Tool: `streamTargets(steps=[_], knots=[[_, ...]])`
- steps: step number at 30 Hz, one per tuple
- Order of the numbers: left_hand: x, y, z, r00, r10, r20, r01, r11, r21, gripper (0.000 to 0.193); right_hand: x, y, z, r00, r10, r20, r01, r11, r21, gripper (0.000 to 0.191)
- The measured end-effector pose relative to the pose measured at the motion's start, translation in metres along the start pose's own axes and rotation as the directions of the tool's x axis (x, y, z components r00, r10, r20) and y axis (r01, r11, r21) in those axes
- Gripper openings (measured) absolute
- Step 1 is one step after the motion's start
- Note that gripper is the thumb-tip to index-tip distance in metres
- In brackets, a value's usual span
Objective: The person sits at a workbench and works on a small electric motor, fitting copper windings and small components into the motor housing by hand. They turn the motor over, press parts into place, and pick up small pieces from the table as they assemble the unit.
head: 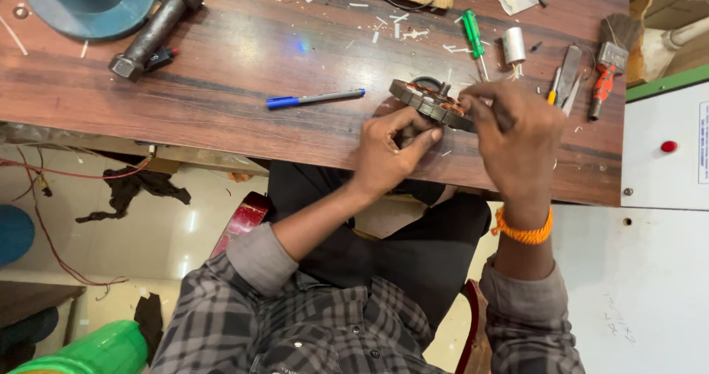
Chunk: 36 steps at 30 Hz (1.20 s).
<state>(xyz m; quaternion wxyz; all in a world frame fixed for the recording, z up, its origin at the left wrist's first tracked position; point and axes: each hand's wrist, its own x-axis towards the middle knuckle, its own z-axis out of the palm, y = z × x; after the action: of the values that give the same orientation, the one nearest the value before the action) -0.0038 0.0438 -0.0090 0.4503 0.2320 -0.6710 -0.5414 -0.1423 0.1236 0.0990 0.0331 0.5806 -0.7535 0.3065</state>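
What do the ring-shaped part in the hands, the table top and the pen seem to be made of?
Ring-shaped part: dull grey metal, probably stacked steel, with reddish-orange windings that look like copper wire. The left hand and the right hand both grip it.
Table top: dark brown, streaky grain with slight gloss, likely wood or a wood-look laminate.
Pen: smooth grey barrel and blue cap, apparently plastic.

The scene is viewed from a single head-worn camera, aimed steeply down at close range over the table (221, 86) edge, lap and floor (148, 226).
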Motion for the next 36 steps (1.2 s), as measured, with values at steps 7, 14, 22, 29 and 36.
streamTargets(steps=[7,14,22,29,36], knots=[[-0.004,-0.014,0.023,0.928,-0.373,0.003,0.33,0.817,-0.473,0.014,0.018,0.065,0.031,0.938,0.261,0.23,-0.335,0.856,0.394,0.009],[-0.005,0.016,-0.003,0.988,0.086,-0.127,-0.059,0.977,0.206,0.014,-0.007,0.089,0.035,0.9,0.353,0.257,-0.437,0.718,0.542,0.01],[0.066,0.004,-0.033,0.596,0.554,0.581,-0.786,0.551,0.281,0.07,-0.036,0.04,-0.021,0.893,0.376,0.248,-0.45,0.703,0.551,0.007],[0.053,-0.013,-0.028,0.739,0.47,0.482,-0.632,0.731,0.256,0.069,-0.042,-0.009,-0.022,0.9,0.404,0.164,-0.436,0.838,0.329,0.003],[0.058,-0.012,-0.026,0.695,0.539,0.476,-0.688,0.69,0.224,0.053,-0.038,-0.006,-0.017,0.925,0.344,0.162,-0.379,0.86,0.341,0.004]])
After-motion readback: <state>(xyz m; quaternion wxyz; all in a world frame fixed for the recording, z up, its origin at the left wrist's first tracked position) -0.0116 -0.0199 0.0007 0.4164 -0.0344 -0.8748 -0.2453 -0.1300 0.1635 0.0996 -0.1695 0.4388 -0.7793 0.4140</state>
